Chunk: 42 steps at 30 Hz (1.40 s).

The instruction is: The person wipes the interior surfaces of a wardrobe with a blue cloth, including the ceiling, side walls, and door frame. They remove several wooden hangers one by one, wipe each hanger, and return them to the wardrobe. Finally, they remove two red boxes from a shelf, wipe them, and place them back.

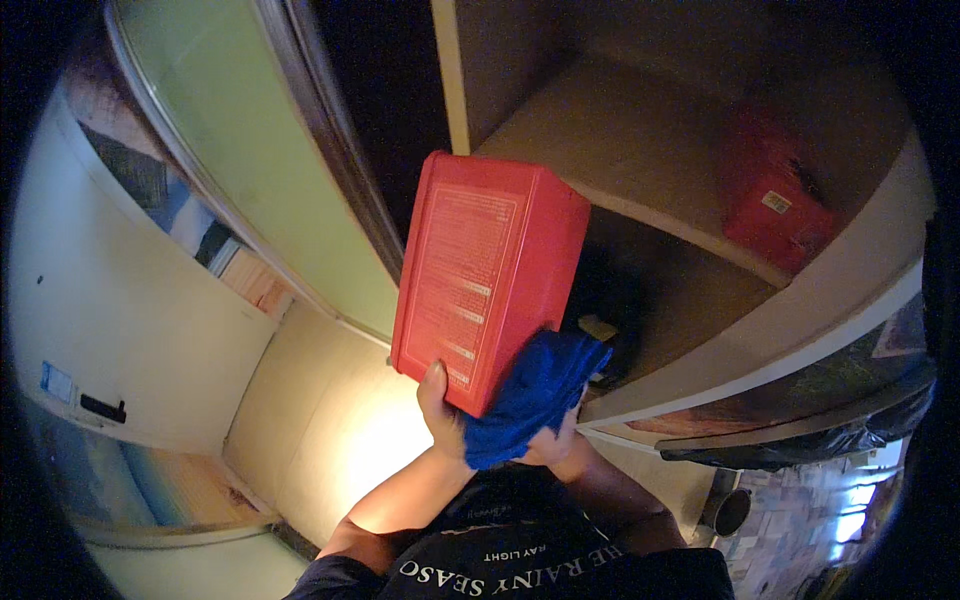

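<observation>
A red box (pixel 470 280) with a printed panel on its broad face is held up, tilted, in front of an open cupboard. My left hand (pixel 442 412) grips its lower end, the thumb lying on the printed face. My right hand (pixel 552 440) is closed on a blue cloth (pixel 535 395), which lies against the lower right side of the box. The cloth hides most of my right fingers. Part of the left palm is also behind the box and cloth.
Inside the cupboard, a shelf (pixel 620 125) bears another red object (pixel 775 205) with a small pale label. A pale green sliding door panel (pixel 240 150) stands at the left. Beyond are a white door (pixel 130 290) with a dark handle and, low right, a dark round container (pixel 727 511).
</observation>
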Tool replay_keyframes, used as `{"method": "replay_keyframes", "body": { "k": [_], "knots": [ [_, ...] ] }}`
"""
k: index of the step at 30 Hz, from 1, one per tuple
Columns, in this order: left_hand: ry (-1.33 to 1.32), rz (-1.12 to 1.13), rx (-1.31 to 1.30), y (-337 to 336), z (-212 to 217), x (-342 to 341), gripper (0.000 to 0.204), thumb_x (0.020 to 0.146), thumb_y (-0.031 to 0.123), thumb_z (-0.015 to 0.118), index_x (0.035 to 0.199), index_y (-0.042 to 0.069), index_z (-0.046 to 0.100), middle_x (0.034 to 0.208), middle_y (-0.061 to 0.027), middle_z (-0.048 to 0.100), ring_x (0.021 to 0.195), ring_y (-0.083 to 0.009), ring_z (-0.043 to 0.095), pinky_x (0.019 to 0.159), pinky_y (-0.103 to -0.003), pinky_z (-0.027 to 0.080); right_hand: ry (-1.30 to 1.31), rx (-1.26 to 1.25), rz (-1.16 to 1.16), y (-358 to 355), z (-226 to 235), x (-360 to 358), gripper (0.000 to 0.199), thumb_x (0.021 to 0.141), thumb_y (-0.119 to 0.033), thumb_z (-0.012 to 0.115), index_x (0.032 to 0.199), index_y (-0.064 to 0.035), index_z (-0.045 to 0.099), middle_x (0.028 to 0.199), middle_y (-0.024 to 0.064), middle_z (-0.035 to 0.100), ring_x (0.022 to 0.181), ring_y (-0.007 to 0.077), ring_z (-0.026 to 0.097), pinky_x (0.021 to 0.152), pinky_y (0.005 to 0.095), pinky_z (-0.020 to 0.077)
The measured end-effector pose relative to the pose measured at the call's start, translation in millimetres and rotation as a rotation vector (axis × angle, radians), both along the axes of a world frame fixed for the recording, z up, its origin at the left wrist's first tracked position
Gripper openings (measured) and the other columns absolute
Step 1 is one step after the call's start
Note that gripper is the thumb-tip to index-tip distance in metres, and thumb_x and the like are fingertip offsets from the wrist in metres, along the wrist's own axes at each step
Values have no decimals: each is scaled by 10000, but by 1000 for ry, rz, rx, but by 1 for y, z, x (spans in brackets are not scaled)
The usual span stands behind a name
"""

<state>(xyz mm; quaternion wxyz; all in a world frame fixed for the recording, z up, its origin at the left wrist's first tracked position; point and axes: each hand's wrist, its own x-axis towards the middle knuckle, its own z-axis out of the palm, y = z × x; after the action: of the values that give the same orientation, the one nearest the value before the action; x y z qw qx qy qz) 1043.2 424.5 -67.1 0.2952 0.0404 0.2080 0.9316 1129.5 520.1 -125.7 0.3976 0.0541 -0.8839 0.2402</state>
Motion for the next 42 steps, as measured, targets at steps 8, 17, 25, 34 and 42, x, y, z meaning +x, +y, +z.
{"method": "replay_keyframes", "body": {
  "k": [8, 17, 25, 34, 42],
  "knots": [
    [745, 299, -404, 36, 12, 6, 1110, 568, 539, 807, 1350, 42, 196, 1306, -147, 329, 1209, -260, 367, 1012, -389, 327, 535, -1268, 486, 19, -2, 2, 670, 853, -434, 519, 1341, -39, 286, 1359, 108, 343, 1241, 250, 341, 1058, 402, 256],
    [1350, 685, -503, 73, 39, 6, 1043, 534, 443, 860, 1332, 155, 254, 1350, -209, 108, 1250, -349, 262, 1009, -467, 311, 415, -1420, -78, 38, 65, 25, 526, 911, -271, 535, 1354, -65, 341, 1311, 52, 455, 1175, 219, 463, 966, 385, 397],
    [1460, 831, -314, 130, 110, 2, 809, 604, 341, 849, 1268, 150, 427, 1346, -206, 84, 1206, -383, 273, 994, -446, 318, 738, -1227, -178, 100, 123, 22, 389, 946, -142, 479, 1304, -16, 393, 1222, 59, 500, 1075, 168, 484, 936, 296, 379],
    [1531, 843, -379, 230, 180, 39, 845, 613, 466, 788, 1304, 123, 442, 1318, -271, 217, 1192, -422, 296, 1021, -456, 275, 652, -661, -590, 157, 178, 45, 363, 915, -131, 545, 1238, -3, 442, 1143, 87, 542, 998, 174, 517, 877, 298, 417],
    [1519, 726, -412, 270, 190, 48, 847, 641, 230, 803, 1355, 74, 376, 1335, -262, 310, 1216, -406, 356, 1035, -416, 307, 607, -825, -650, 160, 115, 59, 376, 839, -51, 640, 1178, 2, 487, 1113, 74, 546, 953, 166, 516, 856, 300, 427]
  ]
}}
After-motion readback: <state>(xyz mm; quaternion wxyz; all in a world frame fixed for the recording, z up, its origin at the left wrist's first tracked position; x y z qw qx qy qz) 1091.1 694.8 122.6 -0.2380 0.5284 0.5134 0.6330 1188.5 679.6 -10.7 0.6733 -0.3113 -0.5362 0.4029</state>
